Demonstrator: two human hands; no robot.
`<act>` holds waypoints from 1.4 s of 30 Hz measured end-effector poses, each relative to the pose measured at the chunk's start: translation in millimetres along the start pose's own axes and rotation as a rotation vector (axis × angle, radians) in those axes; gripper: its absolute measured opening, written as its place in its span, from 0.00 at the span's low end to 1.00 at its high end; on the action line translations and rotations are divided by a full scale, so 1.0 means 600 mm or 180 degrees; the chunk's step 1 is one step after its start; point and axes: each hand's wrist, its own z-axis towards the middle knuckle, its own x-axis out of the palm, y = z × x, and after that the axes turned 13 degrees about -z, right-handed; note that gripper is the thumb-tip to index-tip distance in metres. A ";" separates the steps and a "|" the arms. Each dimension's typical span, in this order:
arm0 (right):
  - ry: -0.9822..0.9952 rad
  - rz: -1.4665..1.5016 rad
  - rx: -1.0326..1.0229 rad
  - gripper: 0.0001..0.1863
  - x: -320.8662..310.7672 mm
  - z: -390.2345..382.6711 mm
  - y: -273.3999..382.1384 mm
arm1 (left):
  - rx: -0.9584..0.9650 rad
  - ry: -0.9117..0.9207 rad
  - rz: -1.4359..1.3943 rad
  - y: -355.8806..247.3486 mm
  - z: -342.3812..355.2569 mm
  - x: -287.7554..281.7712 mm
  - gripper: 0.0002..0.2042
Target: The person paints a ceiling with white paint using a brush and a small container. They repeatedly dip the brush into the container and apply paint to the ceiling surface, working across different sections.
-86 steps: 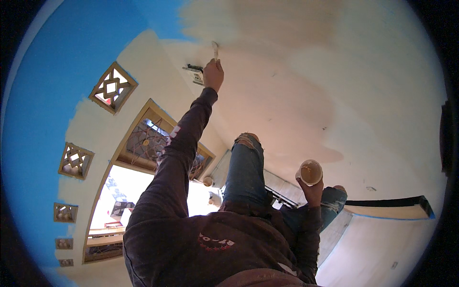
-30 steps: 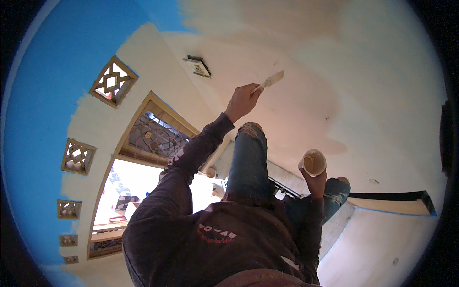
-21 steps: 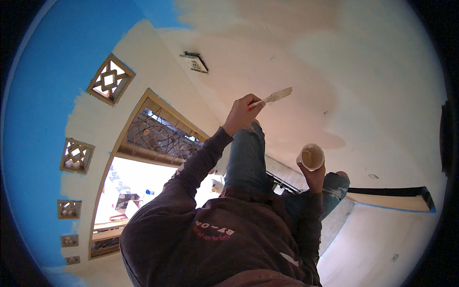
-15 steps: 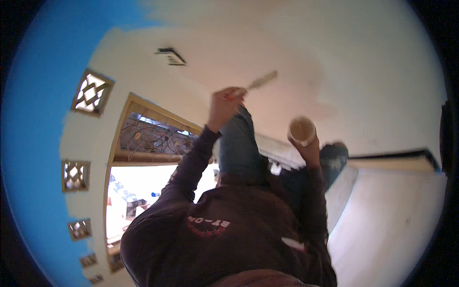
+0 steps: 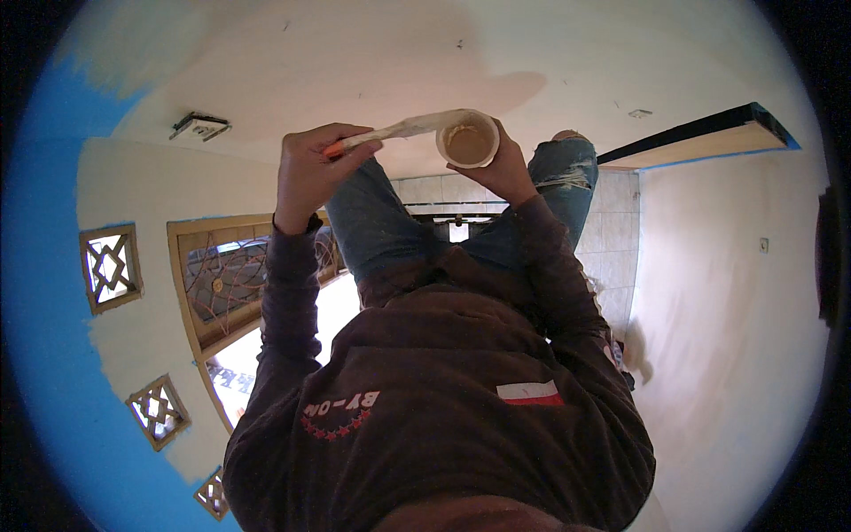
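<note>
My left hand [image 5: 324, 164] is closed round the pale handle of a paintbrush [image 5: 425, 123], whose orange end shows beside the palm. The paint-smeared head of the brush reaches right, to the far rim of a white cup [image 5: 485, 161]. I cannot tell whether it touches that rim. My right hand [image 5: 507, 167] grips the cup from its right side, with the open top tipped toward me. Pale beige paint [image 5: 468, 144] lies inside the cup, and some clings to its inner wall.
Beyond my hands spreads a pale painted surface, with blue paint [image 5: 53, 213] at the left. Lattice vents [image 5: 111, 268] and a wooden-framed opening [image 5: 182, 293] are on the left. A dark-edged ledge [image 5: 700, 137] juts out at the right. My jeans-clad knees [image 5: 567, 182] are spread apart.
The paintbrush has come from a raised position away from the cup to the cup's rim. My hands are closer together, the cup has moved left and up in view, and the view has shifted.
</note>
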 end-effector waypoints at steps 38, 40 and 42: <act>0.0248 -0.0546 -0.0201 0.45 0.011 -0.003 -0.023 | 0.0910 0.1280 0.1863 0.014 0.101 0.111 0.12; 0.0261 -0.0395 -0.0253 0.46 0.010 0.000 -0.024 | 0.1113 0.1087 0.1678 0.016 0.099 0.100 0.13; 0.0195 -0.0369 -0.0212 0.46 0.015 0.000 -0.034 | 0.0982 0.1018 0.1448 0.017 0.099 0.092 0.13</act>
